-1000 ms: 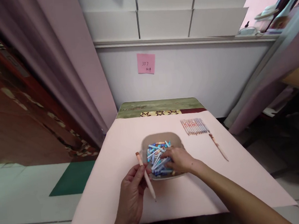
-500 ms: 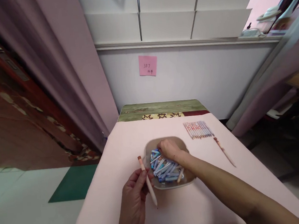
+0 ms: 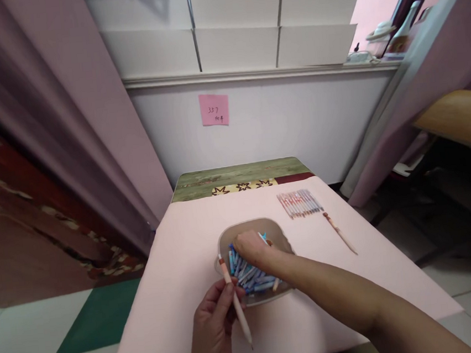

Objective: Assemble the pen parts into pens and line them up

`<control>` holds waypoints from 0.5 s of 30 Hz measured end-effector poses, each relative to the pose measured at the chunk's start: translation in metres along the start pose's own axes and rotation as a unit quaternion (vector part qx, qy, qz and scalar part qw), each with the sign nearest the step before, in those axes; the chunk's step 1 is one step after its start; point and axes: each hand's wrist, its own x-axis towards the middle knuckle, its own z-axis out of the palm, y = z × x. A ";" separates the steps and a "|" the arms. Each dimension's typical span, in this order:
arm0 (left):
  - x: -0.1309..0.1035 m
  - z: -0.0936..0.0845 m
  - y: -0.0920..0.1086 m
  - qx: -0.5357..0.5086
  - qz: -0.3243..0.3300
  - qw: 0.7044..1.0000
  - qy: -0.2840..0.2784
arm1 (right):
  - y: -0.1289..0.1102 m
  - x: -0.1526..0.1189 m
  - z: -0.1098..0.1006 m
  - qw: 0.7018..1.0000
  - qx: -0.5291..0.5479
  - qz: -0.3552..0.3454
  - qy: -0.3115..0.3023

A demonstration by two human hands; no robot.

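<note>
My left hand pinches a pale peach pen with a brown band near its upper end. The pen tilts, its thin tip pointing down toward me, just in front of the container's left side. My right hand reaches into a translucent grey-brown plastic container, its fingers curled down among many blue, lilac and white pen caps or pen parts. The fingertips are hidden, so whatever they hold does not show. One peach-coloured piece lies at the pile's near right.
Right of the container lies a tight row of pens. A single peach pen rests slantwise beside it. A pale pink cloth covers the table; a pink note is stuck to the wall behind.
The head view has shifted. My right hand has moved left inside the container, onto the pile's far-left part. My left hand keeps the pen in nearly the same pose.
</note>
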 end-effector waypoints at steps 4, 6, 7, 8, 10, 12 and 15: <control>-0.006 0.004 -0.002 0.013 -0.004 1.000 -0.003 | 0.006 -0.012 -0.005 0.998 0.056 0.025 0.033; -0.010 0.007 -0.004 0.025 -0.003 1.000 -0.010 | 0.013 -0.023 -0.010 0.993 0.090 0.040 0.059; -0.012 0.008 -0.004 0.034 -0.002 0.999 -0.014 | 0.018 -0.030 -0.011 0.990 0.109 0.047 0.073; -0.014 0.010 -0.005 0.041 0.001 0.999 -0.017 | 0.023 -0.037 -0.013 0.987 0.126 0.053 0.085; -0.017 0.015 -0.007 0.056 0.006 0.998 -0.030 | 0.032 -0.054 -0.015 0.973 0.193 0.054 0.110; -0.018 0.019 -0.010 0.065 0.012 0.997 -0.047 | 0.040 -0.070 -0.017 0.905 0.397 0.051 0.144; -0.018 0.025 -0.015 0.076 0.020 0.995 -0.069 | 0.044 -0.094 -0.024 0.697 0.697 0.052 0.158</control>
